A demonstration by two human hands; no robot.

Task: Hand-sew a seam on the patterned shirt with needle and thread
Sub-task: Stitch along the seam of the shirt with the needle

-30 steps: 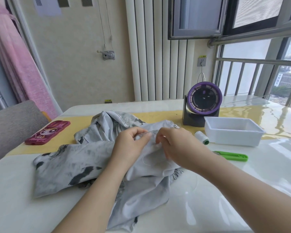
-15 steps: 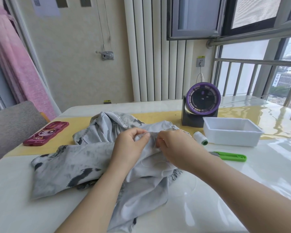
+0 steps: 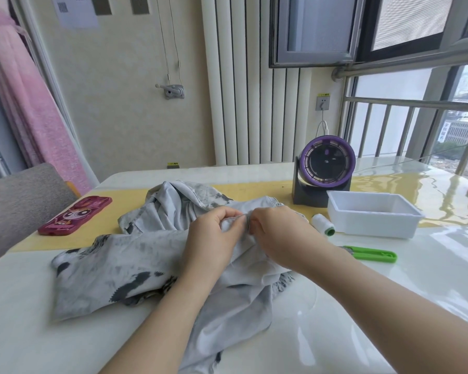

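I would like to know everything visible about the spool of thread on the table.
The spool of thread is a small cylinder wound with white thread, with a green end facing the camera. It lies on its side on the glossy white table, between the right hand and the white plastic tray, near the tray's front left corner. No hand touches it. Whether a strand runs from it to the shirt cannot be told.

No wording can be read. At eleven o'clock, the white paper sheet [image 3: 77, 14] on the wall shows a QR code [image 3: 62, 7]. At one o'clock, the small yellow sticker [image 3: 325, 94] above the grey wall socket [image 3: 323, 105] is too small to read.
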